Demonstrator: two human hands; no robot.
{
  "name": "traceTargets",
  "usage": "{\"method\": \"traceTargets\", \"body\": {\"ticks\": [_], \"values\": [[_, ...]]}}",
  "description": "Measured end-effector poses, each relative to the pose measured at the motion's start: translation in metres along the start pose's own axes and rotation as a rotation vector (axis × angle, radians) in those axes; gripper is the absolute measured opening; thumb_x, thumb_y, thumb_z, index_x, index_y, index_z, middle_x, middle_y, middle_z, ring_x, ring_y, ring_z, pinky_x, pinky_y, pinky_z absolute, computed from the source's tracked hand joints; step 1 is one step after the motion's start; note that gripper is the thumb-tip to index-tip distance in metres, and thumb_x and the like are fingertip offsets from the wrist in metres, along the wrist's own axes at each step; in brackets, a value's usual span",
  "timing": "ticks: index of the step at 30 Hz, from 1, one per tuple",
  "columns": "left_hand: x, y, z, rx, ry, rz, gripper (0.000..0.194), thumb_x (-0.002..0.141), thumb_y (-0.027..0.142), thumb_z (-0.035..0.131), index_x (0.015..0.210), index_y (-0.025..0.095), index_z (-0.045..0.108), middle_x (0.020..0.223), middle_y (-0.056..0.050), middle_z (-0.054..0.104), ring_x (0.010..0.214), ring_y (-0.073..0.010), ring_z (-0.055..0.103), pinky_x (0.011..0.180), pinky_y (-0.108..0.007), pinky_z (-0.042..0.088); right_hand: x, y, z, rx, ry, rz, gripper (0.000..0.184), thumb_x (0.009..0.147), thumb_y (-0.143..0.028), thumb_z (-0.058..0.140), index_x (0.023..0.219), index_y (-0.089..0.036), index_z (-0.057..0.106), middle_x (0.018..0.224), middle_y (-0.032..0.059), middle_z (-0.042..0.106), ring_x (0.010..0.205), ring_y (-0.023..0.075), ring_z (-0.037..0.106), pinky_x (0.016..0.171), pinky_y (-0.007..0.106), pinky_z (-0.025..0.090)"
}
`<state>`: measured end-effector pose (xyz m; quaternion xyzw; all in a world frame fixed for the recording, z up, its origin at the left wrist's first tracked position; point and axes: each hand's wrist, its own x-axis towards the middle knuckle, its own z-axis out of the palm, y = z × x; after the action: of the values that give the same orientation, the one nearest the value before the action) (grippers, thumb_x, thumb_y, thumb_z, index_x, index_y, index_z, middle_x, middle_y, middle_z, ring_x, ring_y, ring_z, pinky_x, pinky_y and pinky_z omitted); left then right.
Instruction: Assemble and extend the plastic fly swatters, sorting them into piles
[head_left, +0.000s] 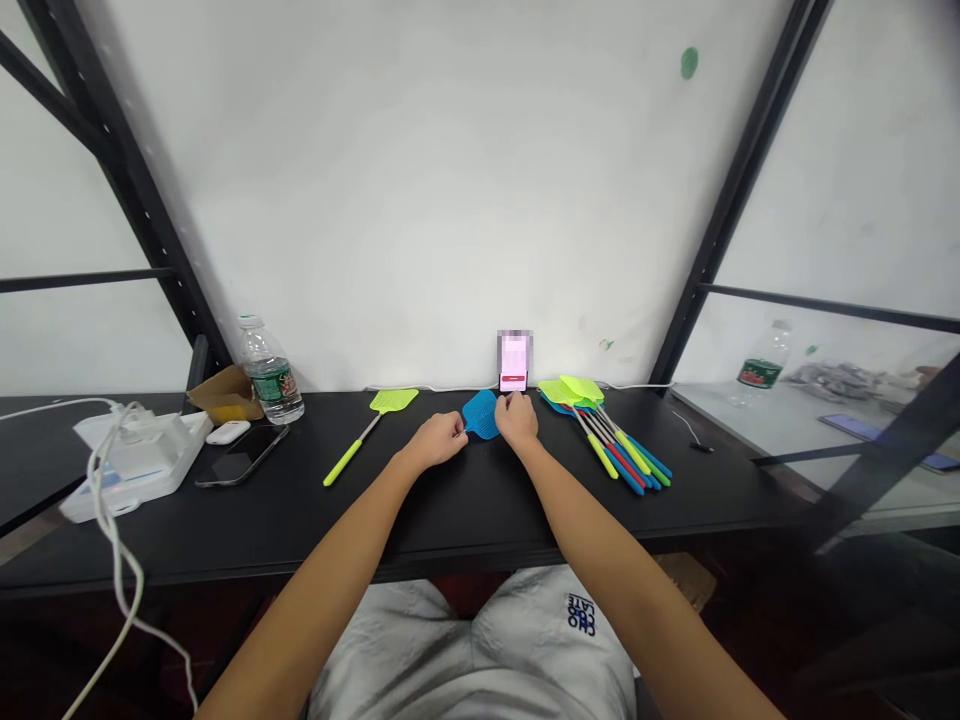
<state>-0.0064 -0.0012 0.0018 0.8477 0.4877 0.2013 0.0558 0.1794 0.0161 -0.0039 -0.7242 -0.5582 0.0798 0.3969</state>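
A blue fly swatter point(481, 413) lies on the black table point(465, 500) in front of me. My left hand point(437, 438) is closed in a pinch at the base of its blue head. My right hand point(516, 418) grips the head's far right edge with curled fingers. A yellow-green fly swatter point(369, 432) lies alone to the left. To the right lies a pile of several fly swatters point(604, 430) with green, blue and red handles.
A small phone point(514, 362) leans upright against the white wall behind the hands. At the left are a water bottle point(271, 371), a cardboard piece point(223, 394), a dark phone point(241, 455), an earbud case point(227, 432) and a white box with cables point(135, 455). Black shelf struts rise on both sides.
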Motion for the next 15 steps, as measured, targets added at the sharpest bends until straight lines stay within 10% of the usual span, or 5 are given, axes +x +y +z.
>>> {"method": "traceTargets", "body": {"ticks": [15], "values": [[-0.0027,0.0094,-0.0024,0.019,-0.053,0.047,0.024,0.083,0.027,0.046,0.069,0.019,0.064,0.072,-0.004,0.066,0.067,-0.0159,0.057,0.059,-0.025,0.031,0.0008,0.0003,0.0006,0.022,-0.093,-0.024,0.029,0.094,-0.035,0.040,0.103,-0.017,0.061,0.103,0.0143,0.067,0.098,0.0259,0.063,0.082,0.034,0.045]]}}
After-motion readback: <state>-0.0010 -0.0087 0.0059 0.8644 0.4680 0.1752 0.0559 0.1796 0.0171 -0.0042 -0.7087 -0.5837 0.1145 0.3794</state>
